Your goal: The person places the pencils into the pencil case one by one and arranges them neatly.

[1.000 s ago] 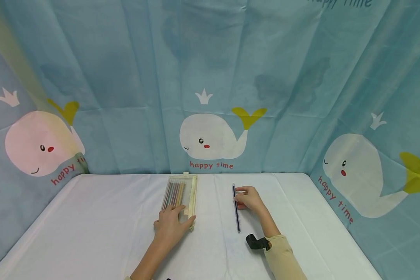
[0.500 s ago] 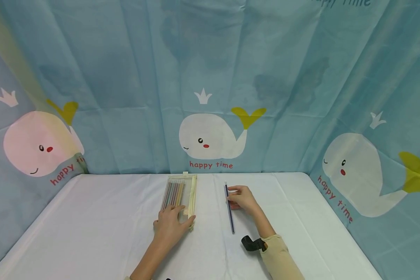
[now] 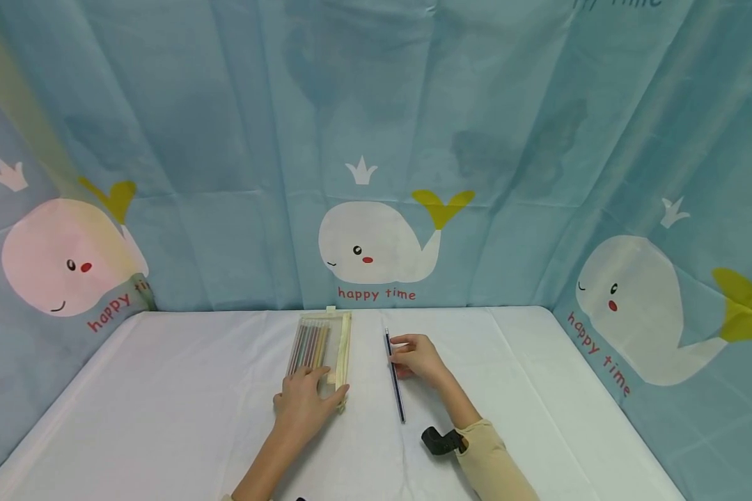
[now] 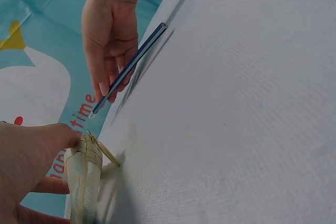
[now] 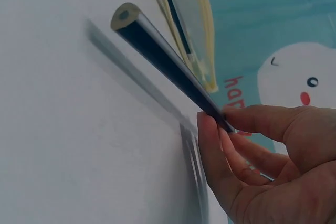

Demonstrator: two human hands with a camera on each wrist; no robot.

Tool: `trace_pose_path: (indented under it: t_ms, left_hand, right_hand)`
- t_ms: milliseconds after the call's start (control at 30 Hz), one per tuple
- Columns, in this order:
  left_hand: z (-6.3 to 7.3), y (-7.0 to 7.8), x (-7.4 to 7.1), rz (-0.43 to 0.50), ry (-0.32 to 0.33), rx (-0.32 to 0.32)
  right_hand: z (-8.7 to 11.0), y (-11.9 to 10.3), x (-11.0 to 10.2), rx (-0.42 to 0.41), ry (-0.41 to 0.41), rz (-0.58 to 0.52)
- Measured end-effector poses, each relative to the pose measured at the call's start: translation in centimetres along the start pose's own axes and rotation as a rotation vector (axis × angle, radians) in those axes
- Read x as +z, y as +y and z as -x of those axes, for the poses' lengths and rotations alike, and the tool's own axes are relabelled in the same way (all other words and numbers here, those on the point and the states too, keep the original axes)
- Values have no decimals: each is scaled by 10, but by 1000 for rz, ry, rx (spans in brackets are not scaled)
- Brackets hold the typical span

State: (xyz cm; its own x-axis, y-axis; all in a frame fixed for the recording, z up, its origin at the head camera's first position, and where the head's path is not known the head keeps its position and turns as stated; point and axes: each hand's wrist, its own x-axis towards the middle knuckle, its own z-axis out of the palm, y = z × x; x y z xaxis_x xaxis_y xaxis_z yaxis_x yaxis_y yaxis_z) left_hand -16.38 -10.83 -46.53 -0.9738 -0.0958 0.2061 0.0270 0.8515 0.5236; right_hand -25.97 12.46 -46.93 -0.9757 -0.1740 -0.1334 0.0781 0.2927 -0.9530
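A clear mesh pencil case [image 3: 343, 344] with pale yellow edging lies at the back middle of the table. Several coloured pencils [image 3: 308, 346] show inside it. My left hand [image 3: 302, 407] grips the case's near end, thumb on the right edge and fingers across the left side. Between the thumb and fingers of my right hand [image 3: 416, 358] is a dark blue pencil [image 3: 397, 390], pinched nearer its far end. It stands just right of the case, angled over the cloth. The right wrist view shows the pencil's flat, unsharpened end [image 5: 125, 15] and its shadow on the cloth beneath.
White cloth covers the table [image 3: 163, 417]. A blue curtain [image 3: 225, 243] printed with whales hangs behind it and along both sides. A small zip pull [image 4: 107, 153] sticks out from the case's corner. A black wrist camera [image 3: 441, 441] sits at the right sleeve.
My right hand has moved left with the pencil, bringing it closer to the pencil case. My left hand and the case have stayed in place.
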Motion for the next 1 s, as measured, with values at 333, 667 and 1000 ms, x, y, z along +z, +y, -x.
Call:
trace_pose_path:
  t_ms: [333, 667, 1000]
  left_hand:
    - [0, 3, 0, 5, -2, -13]
    - [0, 1, 0, 1, -15, -28]
    - [-1, 0, 1, -3, -25, -24]
  right_hand:
    - [1, -3, 8, -19, -21, 27]
    - [-3, -13, 17, -39, -31, 50]
    - [-13, -15, 26, -45, -48, 35]
